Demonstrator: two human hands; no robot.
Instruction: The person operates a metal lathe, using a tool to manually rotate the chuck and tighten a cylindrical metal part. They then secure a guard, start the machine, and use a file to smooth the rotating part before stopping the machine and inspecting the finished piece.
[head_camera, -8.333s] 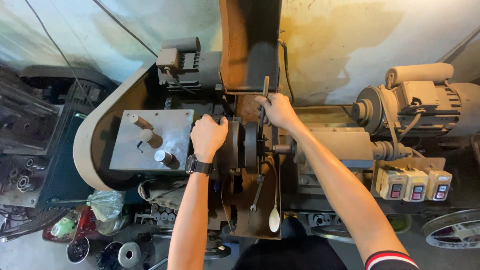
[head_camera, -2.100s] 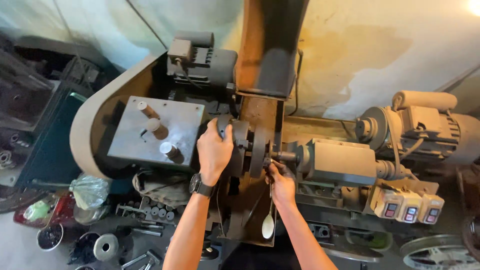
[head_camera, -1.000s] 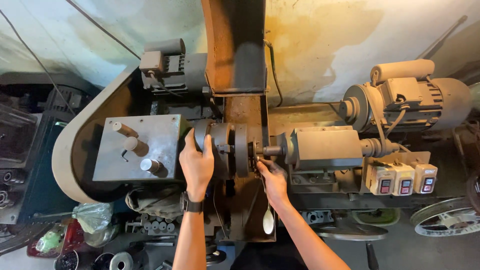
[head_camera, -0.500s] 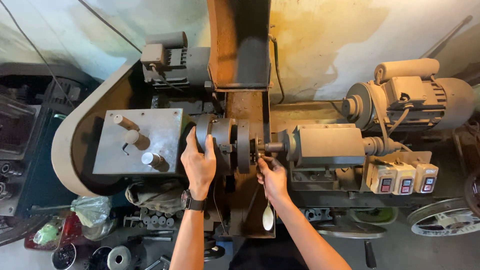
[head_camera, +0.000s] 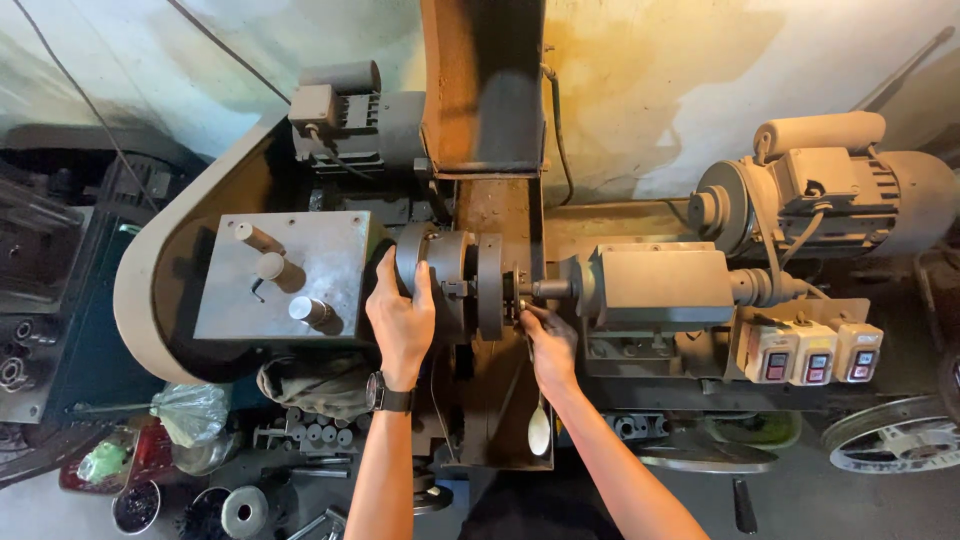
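Observation:
I look down on a small grey lathe. My left hand (head_camera: 402, 318) lies over the round chuck (head_camera: 440, 270), gripping its rim; a dark watch is on that wrist. My right hand (head_camera: 547, 345) is at the gap between the chuck's face plate (head_camera: 490, 285) and the spindle nose (head_camera: 550, 290), fingers closed around a small part there that I cannot make out. A pale spoon-shaped tool (head_camera: 539, 432) hangs below my right wrist. The grey tailstock block (head_camera: 660, 285) sits right of my right hand.
A grey headstock box (head_camera: 290, 275) with three knobs is at left. An electric motor (head_camera: 830, 190) and a row of three switch boxes (head_camera: 810, 350) are at right. A rusty vertical column (head_camera: 480, 90) rises behind. Metal parts, a plastic bag (head_camera: 190, 410) and a pulley wheel (head_camera: 880, 445) lie below.
My right hand came down from a lever above the chuck to the spindle gap. My left hand has stayed on the chuck. The camera view shifted slightly.

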